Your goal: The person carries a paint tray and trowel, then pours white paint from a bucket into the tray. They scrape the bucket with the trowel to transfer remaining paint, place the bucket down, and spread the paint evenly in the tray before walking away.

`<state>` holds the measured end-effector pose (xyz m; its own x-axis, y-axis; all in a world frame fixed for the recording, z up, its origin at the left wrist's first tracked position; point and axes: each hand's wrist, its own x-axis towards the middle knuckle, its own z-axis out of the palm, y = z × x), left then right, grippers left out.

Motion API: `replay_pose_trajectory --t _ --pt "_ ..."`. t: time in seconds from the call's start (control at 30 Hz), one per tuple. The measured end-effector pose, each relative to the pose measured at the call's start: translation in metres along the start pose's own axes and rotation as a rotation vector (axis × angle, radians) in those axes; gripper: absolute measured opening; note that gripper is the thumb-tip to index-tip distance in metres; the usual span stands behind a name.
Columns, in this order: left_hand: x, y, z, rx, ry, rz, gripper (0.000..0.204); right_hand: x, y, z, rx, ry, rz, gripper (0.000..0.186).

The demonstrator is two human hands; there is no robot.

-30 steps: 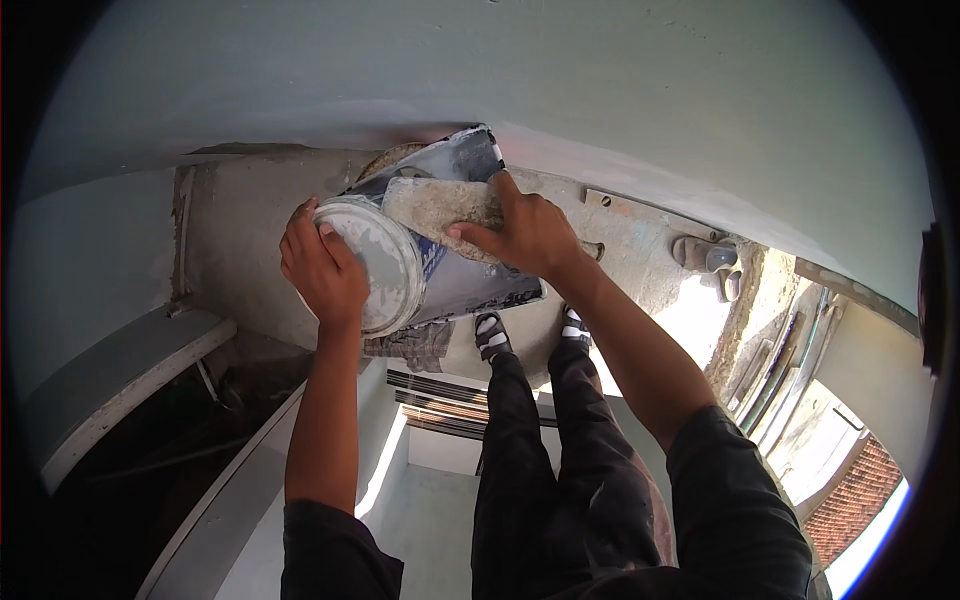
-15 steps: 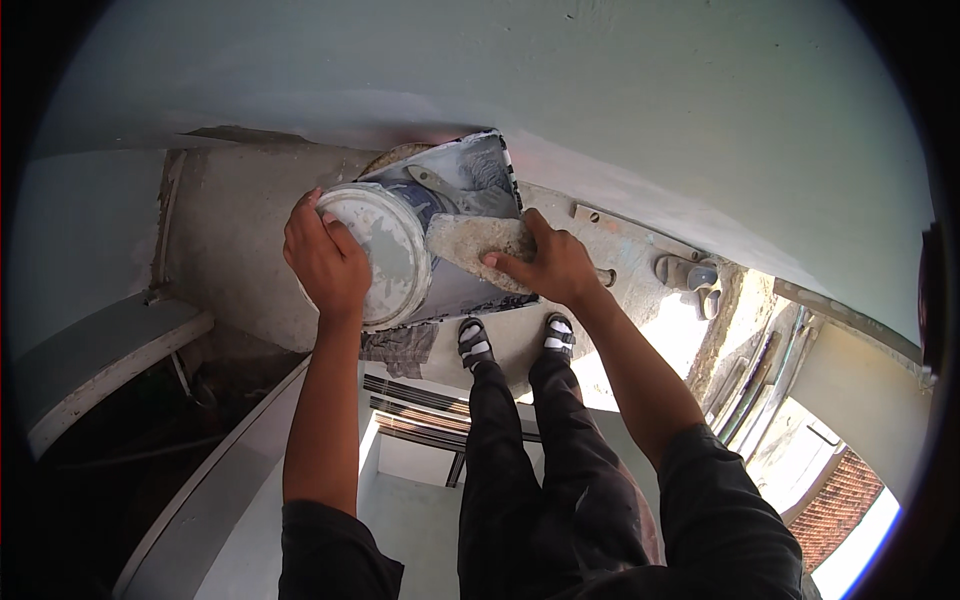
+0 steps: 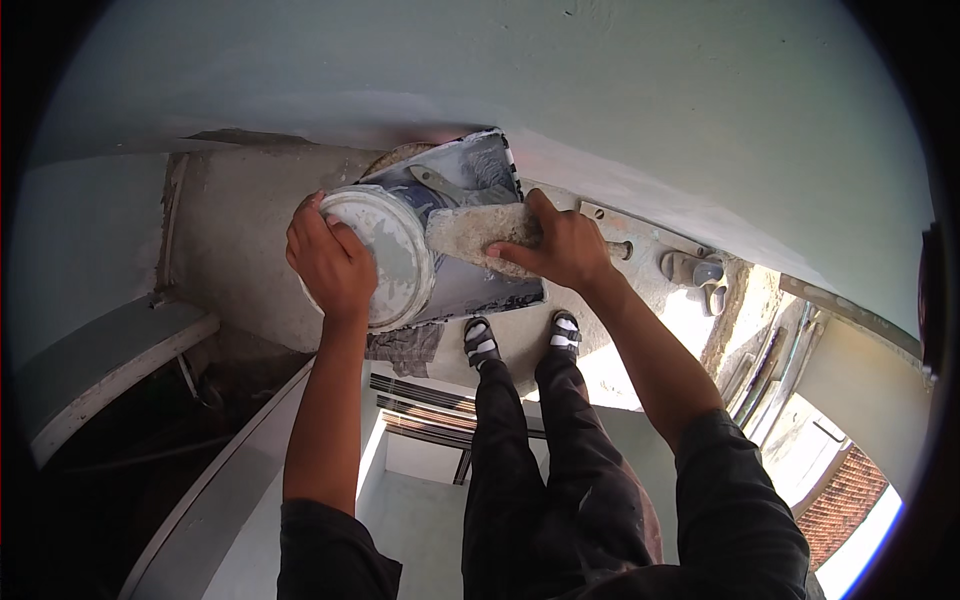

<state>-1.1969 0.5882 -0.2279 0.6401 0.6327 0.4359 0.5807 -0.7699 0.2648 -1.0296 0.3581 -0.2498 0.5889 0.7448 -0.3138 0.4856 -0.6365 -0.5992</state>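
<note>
My left hand is closed over the edge of a tipped white bucket, whose round end faces up toward me. I cannot tell whether that end is its base or a lid. In my right hand is a trowel with a wide, crusted blade, my thumb pressed on the blade. Its left end reaches the bucket's side, though contact is unclear. Below both lies a square tray smeared with grey paste. A scraper lies inside it, partly hidden.
A dark cloth lies beside the tray, near my sandalled feet. Along the wall run a long flat bar and a pair of sandals. A ledge edges a dark gap at left.
The trowel and my right hand have shifted slightly up and right against the bucket. My left hand keeps its hold on the bucket. The whole view has shifted a little.
</note>
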Motion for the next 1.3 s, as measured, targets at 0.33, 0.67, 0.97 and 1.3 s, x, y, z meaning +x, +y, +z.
replay_pose_trajectory --t 0.33,0.67,0.97,1.3 --pt "-0.002 0.002 0.000 0.005 -0.025 -0.024 0.034 0.004 0.013 0.051 0.327 -0.053 -0.029 0.083" --pt "-0.002 -0.017 0.000 -0.147 0.028 0.003 0.038 0.013 -0.031 0.007 0.506 0.175 0.015 0.065" --pt "-0.001 -0.013 0.000 -0.099 0.027 -0.024 0.035 -0.010 -0.008 0.015 0.205 0.015 0.162 0.085" --pt "0.000 -0.009 0.002 -0.083 0.020 -0.007 0.034 0.003 -0.017 -0.020 -0.080 0.033 0.047 0.082"
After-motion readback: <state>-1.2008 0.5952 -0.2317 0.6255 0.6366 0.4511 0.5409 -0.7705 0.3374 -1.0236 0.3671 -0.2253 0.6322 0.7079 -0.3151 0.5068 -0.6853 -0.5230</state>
